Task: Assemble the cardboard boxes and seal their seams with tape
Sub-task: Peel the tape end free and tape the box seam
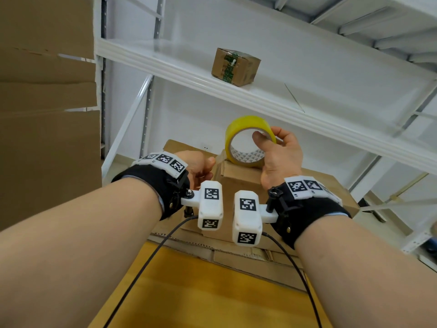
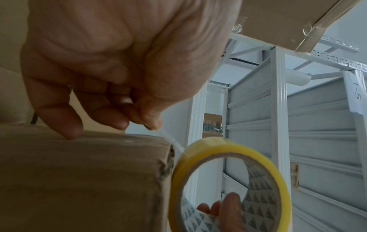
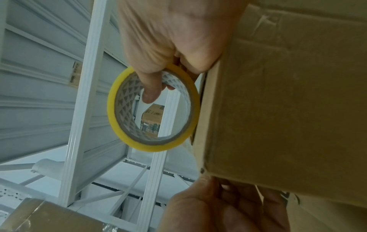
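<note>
A yellow tape roll (image 1: 238,129) stands on edge above the far top of a small brown cardboard box (image 1: 238,178). My right hand (image 1: 276,152) grips the roll, thumb inside its core, fingers round the outside. My left hand (image 1: 198,166) pinches the clear free end of tape (image 1: 218,159) at the box's left top edge. In the left wrist view thumb and fingers (image 2: 147,120) pinch the strip (image 2: 170,139) running down to the roll (image 2: 230,185) beside the box (image 2: 83,177). The right wrist view shows the roll (image 3: 152,108) against the box side (image 3: 288,109).
The small box sits on a stack of flat cardboard (image 1: 326,183) over a yellow-brown tabletop (image 1: 201,292). A white metal shelf (image 1: 165,65) carries a taped box (image 1: 235,66). Large cardboard sheets (image 1: 47,114) lean at the left.
</note>
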{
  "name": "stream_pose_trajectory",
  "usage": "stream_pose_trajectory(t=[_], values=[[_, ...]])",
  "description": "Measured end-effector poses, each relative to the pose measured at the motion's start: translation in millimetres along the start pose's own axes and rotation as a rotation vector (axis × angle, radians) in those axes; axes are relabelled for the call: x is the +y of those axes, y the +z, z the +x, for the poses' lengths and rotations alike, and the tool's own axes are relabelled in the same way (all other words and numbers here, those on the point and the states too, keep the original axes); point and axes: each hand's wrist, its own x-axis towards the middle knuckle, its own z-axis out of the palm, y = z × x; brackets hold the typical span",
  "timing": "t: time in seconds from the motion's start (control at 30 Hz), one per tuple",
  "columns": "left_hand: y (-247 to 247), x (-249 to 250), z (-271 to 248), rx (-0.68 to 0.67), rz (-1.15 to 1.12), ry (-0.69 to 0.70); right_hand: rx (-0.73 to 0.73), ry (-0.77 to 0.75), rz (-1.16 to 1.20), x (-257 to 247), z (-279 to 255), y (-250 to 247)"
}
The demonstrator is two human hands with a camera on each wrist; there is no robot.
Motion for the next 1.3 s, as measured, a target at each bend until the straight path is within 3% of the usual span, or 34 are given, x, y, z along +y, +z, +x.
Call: stream_pose_trajectory(t=[0.63, 0.93, 1.07, 1.3], values=[[-3, -9, 17, -0.078, 0.047, -0.044, -0.065, 0.035, 0.044, 3, 3, 1], [10, -19, 14, -0.023, 0.254, 0.141, -0.054, 0.04, 0.022, 4, 2, 4], [7, -26, 17, -0.059, 0.305, 0.094, -0.051, 0.048, 0.012, 3, 0, 4], [-4, -19, 9, 0.097, 0.403, 0.079, -0.034, 0.059, -0.011, 2, -2, 7]])
